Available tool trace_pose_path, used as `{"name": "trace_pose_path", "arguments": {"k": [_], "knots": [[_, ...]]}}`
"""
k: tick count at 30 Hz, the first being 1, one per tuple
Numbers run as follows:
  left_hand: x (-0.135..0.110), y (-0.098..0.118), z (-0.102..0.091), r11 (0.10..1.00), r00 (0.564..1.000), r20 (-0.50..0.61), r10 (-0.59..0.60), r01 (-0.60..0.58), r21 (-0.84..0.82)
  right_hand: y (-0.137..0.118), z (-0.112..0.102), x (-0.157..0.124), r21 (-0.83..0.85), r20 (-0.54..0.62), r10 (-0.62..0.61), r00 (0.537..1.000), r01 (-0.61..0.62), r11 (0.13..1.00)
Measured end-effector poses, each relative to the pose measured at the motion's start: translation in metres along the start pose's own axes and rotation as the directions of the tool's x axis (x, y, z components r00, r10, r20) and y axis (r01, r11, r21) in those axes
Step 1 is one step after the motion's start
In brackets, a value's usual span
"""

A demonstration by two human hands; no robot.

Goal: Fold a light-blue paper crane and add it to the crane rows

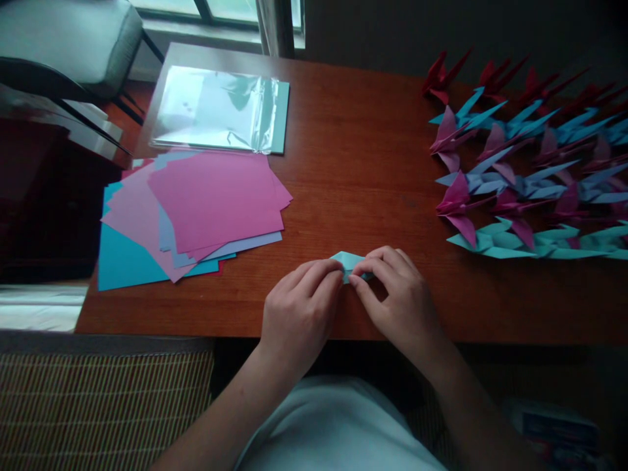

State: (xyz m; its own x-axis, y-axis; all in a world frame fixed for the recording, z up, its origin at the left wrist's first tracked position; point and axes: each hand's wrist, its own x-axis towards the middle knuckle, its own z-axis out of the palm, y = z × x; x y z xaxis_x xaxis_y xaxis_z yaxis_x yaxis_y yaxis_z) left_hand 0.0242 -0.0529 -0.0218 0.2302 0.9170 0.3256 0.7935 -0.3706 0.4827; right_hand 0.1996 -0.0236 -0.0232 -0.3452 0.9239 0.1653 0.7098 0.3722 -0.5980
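A small, partly folded piece of light blue paper [349, 263] lies on the brown wooden table [363, 163] near its front edge. My left hand [299, 311] presses on the paper's left side with curled fingers. From the right, my right hand [400, 297] pinches the same paper between thumb and fingers. Most of the paper is hidden under my fingers.
A loose stack of pink, lilac and blue paper sheets [196, 209] lies at the left, with a clear plastic sleeve [220, 108] behind it. Rows of folded paper cranes [520, 170] in red, magenta, blue and teal fill the right side. A grey chair [73, 39] stands at the far left.
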Motion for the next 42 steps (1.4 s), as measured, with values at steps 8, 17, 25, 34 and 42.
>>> {"name": "trace_pose_path", "arguments": {"k": [8,17,25,34,42], "knots": [[-0.0015,-0.0002,0.0014,1.000,1.000,-0.004,-0.003,0.003,-0.016,-0.0023,0.0011,0.0005,-0.025,-0.013,-0.005,1.000,0.005,1.000],[-0.0013,0.0000,0.0007,0.999,1.000,-0.014,-0.008,0.008,-0.034,-0.0040,0.0021,-0.0007,-0.029,-0.007,0.001,1.000,-0.001,1.000],[-0.0017,-0.0010,0.0020,0.998,1.000,-0.015,-0.015,0.014,-0.062,-0.0040,0.0010,-0.0007,-0.005,-0.002,0.008,1.000,-0.008,1.000],[-0.0008,-0.0001,0.0013,0.997,1.000,-0.008,-0.025,0.024,-0.071,-0.0045,-0.0011,0.0000,0.015,0.005,0.020,1.000,-0.020,1.000],[-0.0017,0.0000,0.0013,0.999,1.000,0.003,0.000,0.000,-0.035,-0.0025,0.0028,-0.0028,-0.009,-0.016,-0.002,1.000,0.002,1.000]]}}
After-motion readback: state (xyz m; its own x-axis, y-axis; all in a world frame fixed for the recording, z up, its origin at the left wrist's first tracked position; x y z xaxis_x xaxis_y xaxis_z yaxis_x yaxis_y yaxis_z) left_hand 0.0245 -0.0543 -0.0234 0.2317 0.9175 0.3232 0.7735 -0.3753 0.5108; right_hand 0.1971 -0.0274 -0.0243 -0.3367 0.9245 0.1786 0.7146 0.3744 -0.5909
